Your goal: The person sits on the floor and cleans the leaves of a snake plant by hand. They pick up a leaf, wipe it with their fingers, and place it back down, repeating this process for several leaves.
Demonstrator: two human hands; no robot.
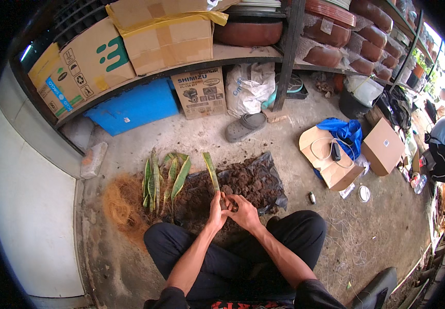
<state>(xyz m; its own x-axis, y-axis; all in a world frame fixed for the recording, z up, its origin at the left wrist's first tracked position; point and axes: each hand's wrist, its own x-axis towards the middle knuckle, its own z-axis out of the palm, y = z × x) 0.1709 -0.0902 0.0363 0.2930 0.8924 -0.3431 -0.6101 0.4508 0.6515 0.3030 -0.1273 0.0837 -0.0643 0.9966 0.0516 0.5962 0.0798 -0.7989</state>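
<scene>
My left hand (215,213) grips the lower end of a variegated snake plant leaf (211,170), which points away from me. Around the leaf's base, the fingers of my right hand (245,213) press on a dark clump of soil (228,204), mostly hidden by both hands. Beneath and beyond them, loose brown soil (249,175) is spread on a black plastic sheet (280,200). More snake plant leaves (153,183) stand to the left of the soil, their bases hidden. Beside them lies a heap of brown coconut fibre (122,204).
A grey clog (246,127) and a brick (94,160) lie on the concrete floor. Right of the soil are a small bottle (312,198), an opened carton (323,164) and tangled string (346,231). A loaded shelf (168,71) runs along the back. A person (444,143) is at far right.
</scene>
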